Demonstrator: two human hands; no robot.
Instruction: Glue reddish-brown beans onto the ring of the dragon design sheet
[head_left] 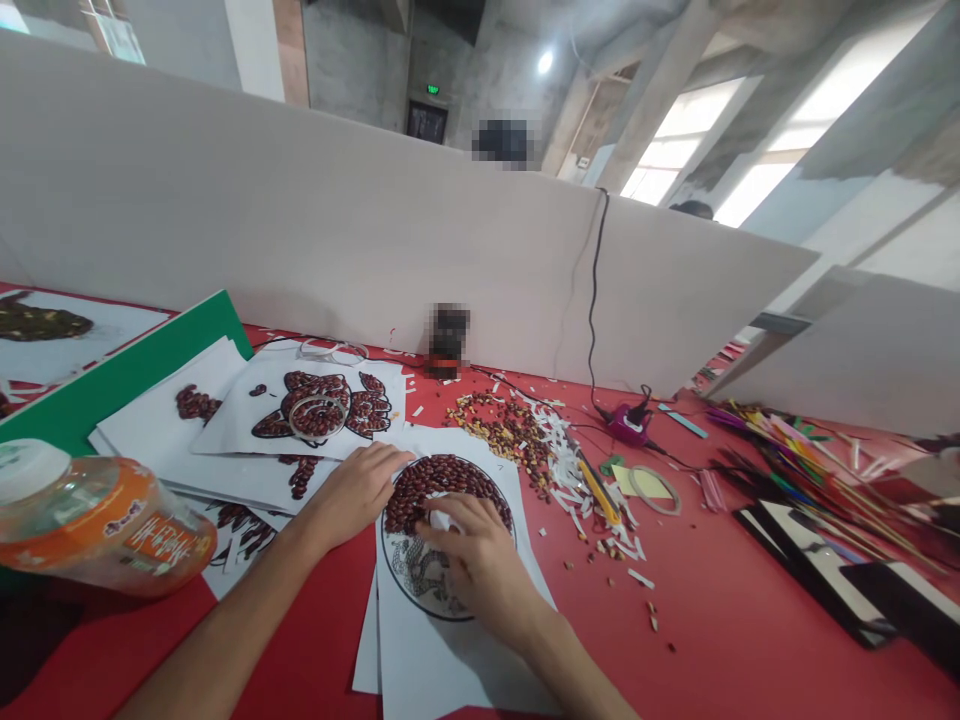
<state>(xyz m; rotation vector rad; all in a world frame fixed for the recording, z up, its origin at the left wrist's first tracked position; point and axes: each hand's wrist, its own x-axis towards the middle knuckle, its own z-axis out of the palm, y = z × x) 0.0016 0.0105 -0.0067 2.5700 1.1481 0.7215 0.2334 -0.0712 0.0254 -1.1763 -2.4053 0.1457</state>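
My right hand is over a round picture printed on white paper, its fingers bent around a small white object whose kind I cannot make out. Dark red beans cover the upper part of the circle. A printed dragon-like line drawing shows bare in the lower part, partly hidden by my right hand. My left hand lies flat at the circle's left edge, fingers stretched out on the paper and holding nothing.
Left are a plastic jar with an orange label, a green board and sheets with bean pictures. Loose beans, white strips, a yellow cutter, a tape roll and a purple socket lie rightward. A white partition stands behind.
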